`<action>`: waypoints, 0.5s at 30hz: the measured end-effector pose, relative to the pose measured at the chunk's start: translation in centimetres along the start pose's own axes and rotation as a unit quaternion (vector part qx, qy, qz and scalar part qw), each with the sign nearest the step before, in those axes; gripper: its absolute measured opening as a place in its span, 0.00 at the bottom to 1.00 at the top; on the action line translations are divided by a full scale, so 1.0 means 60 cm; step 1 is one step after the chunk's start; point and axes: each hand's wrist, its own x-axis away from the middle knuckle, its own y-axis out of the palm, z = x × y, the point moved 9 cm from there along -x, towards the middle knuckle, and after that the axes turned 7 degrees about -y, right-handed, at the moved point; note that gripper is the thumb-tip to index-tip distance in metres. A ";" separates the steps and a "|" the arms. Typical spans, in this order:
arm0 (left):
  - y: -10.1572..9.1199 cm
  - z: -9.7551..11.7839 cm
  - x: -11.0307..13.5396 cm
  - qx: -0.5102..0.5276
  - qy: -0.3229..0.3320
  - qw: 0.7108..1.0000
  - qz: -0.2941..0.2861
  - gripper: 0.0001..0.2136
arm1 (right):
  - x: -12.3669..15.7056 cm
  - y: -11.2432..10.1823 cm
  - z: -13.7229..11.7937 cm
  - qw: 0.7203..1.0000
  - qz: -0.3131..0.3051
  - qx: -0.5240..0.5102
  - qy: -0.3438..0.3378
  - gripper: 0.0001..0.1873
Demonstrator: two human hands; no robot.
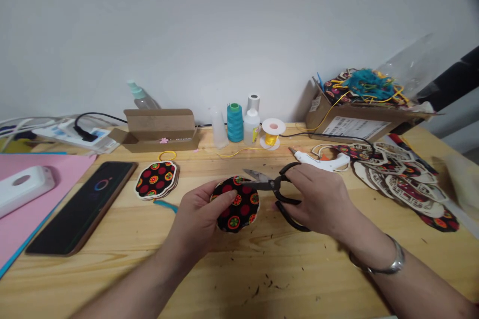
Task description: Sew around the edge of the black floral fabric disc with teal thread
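My left hand (200,217) pinches a round black fabric piece with red and green dots (239,207) just above the wooden table (149,259). My right hand (318,199) grips black-handled scissors (277,187), fingers through the loops. The blades point left and lie over the upper edge of the fabric piece. A silver bracelet (389,261) circles my right wrist.
A stack of matching fabric-covered shapes (156,179) lies left of centre, beside a phone (82,207) and pink paper (26,209). Behind stand thread spools (235,122), a glue gun (322,159), an open flat carton (159,129) and a scrap-filled box (355,109). More cut-out pieces (404,184) cover the right.
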 end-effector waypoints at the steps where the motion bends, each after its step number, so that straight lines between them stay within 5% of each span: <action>1: 0.001 -0.001 0.000 -0.002 0.000 1.000 -0.002 0.11 | 0.000 -0.001 -0.003 1.000 0.009 0.015 -0.009 0.16; 15: 0.004 -0.005 0.000 -0.017 0.004 1.000 -0.022 0.11 | 0.002 0.002 -0.018 0.994 0.025 0.092 -0.050 0.14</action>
